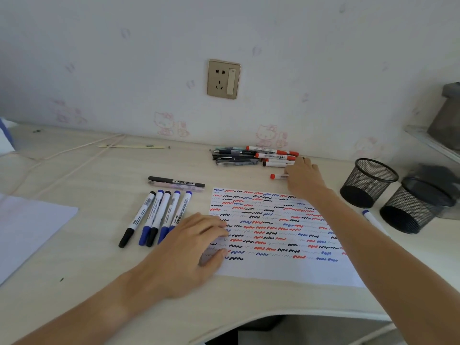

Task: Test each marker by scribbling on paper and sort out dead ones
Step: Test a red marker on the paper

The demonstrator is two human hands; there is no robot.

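Markers are the subject: a white-barrelled whiteboard marker with a red cap lies on the pale wood-grain desk just beyond the far edge of the white sheet of paper covered in red, blue and black squiggles, and my right hand is on it. The fingers are turned away from the head camera, so I cannot tell whether they pinch the barrel or merely touch it. My right arm reaches forward across the sheet's right side, wrist above its far corner. My left hand rests flat, fingers straight and relaxed, pressing the sheet's left edge; the two hands are well apart. Five white-barrelled markers with black and blue caps lie in a row just left of the sheet, beside my left hand. A heap of red-capped markers and dark pens sits near the wall, just behind my right hand. Two black wire-mesh pen cups stand to the right. Assessment: the step in hand concerns this red marker; only the sheet's near margin is blank, so I would scribble there, keeping the left hand pressed to prevent slipping.
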